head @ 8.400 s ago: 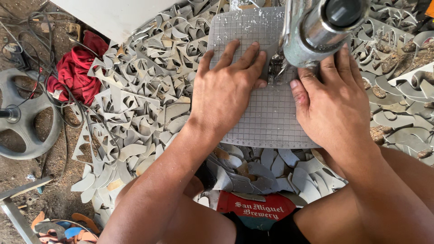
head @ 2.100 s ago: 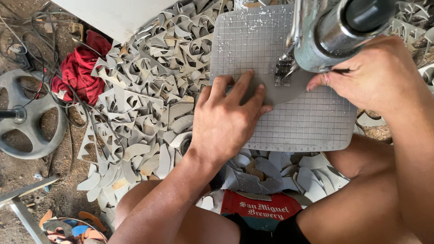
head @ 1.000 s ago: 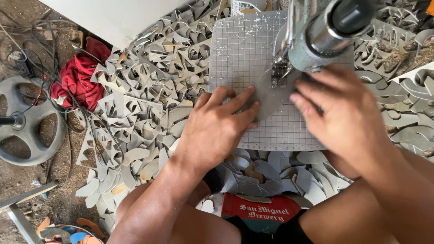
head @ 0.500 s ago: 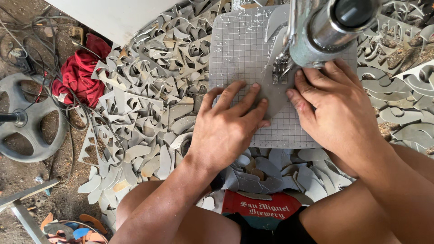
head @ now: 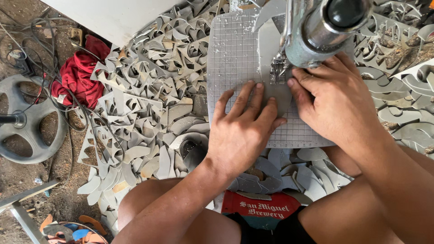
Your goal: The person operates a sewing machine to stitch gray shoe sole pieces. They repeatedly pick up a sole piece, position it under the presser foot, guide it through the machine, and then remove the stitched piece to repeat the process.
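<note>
Scrap-ringed gridded table (head: 235,49), both hands (head: 242,131) flat mid-sheet (head: 271,97).

— What's the floor (head: 18,176) like?
— Bare dirt in daylight, strewn with grey cut-out scraps (head: 144,113).
— And on the left?
— A grey spoked wheel (head: 27,131), tangled black cables (head: 49,58), a crumpled red cloth (head: 81,74). A white board (head: 113,16) lies at the top.

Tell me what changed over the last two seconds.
The right hand came in from the sheet's right side to press beside the blade. The left hand crept up the gridded sheet, and a curved cut now shows in it. The red cloth and scrap pile stayed put.
</note>
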Available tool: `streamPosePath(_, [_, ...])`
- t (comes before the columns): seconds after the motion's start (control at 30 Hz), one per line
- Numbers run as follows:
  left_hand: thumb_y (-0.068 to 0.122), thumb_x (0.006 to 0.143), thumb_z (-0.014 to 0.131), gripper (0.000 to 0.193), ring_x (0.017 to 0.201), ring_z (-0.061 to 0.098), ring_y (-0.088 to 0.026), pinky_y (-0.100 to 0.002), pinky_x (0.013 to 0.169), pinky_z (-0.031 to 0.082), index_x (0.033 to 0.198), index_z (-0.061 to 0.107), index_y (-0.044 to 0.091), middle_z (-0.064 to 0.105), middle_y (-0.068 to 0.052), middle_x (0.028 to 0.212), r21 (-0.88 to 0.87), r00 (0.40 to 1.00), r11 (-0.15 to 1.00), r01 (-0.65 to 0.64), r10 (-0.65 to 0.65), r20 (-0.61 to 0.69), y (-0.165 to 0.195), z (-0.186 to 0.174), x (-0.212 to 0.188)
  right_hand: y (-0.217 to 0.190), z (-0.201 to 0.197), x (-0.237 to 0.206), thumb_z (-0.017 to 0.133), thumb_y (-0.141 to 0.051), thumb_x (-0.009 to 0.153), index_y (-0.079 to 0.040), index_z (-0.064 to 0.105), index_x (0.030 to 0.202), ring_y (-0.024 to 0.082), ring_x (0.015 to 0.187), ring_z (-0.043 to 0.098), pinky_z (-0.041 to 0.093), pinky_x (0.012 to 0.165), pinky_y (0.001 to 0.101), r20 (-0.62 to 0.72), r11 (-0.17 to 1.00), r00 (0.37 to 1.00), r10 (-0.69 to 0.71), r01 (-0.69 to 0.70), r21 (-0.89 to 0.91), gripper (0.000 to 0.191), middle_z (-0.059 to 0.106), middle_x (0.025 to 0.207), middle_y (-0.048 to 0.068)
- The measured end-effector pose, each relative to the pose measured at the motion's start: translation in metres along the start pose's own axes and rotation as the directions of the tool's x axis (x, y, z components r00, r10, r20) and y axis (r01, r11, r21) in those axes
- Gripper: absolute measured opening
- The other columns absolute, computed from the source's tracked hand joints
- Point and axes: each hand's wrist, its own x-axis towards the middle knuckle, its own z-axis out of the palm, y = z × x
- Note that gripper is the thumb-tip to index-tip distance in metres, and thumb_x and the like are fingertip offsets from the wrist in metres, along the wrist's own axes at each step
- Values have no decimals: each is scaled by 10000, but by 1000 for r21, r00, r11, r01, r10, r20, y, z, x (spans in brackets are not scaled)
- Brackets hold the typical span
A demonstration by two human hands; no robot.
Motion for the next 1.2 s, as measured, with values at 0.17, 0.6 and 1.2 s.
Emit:
streamPosePath(0.17, [405, 982, 696, 348, 1334, 619, -306, -535, 1154, 418, 1128, 693, 90, 703, -205, 1319, 29, 1000, 999, 21, -21, -9, 6, 4, 2, 4, 0, 2, 714, -162, 1034, -4, 782, 1145, 330, 1220, 644, 467, 1169, 456, -2, 999, 1000, 0, 0, 39, 204, 743, 1149, 116])
streamPosePath(0.6, [437, 987, 662, 362, 1330, 623, -346, -567, 1137, 432, 1058, 668, 82, 700, -246, 1298, 66, 999, 997, 43, -42, -17, 13, 10, 11, 20, 7, 7, 718, -172, 1043, -46, 772, 1124, 318, 1191, 661, 440, 1193, 467, 12, 998, 1000, 4, -5, 57, 160, 745, 1108, 108])
streamPosePath(1.2, [293, 952, 691, 514, 1458, 456, -361, -688, 1188, 293, 1392, 609, 40, 551, -125, 1522, -72, 979, 995, -62, 74, 187, -35, -23, 12, -51, -18, -16, 834, -359, 796, 5, 782, 977, 349, 1119, 695, 573, 857, 435, -13, 990, 996, 84, -85, -114, 410, 748, 1185, 179])
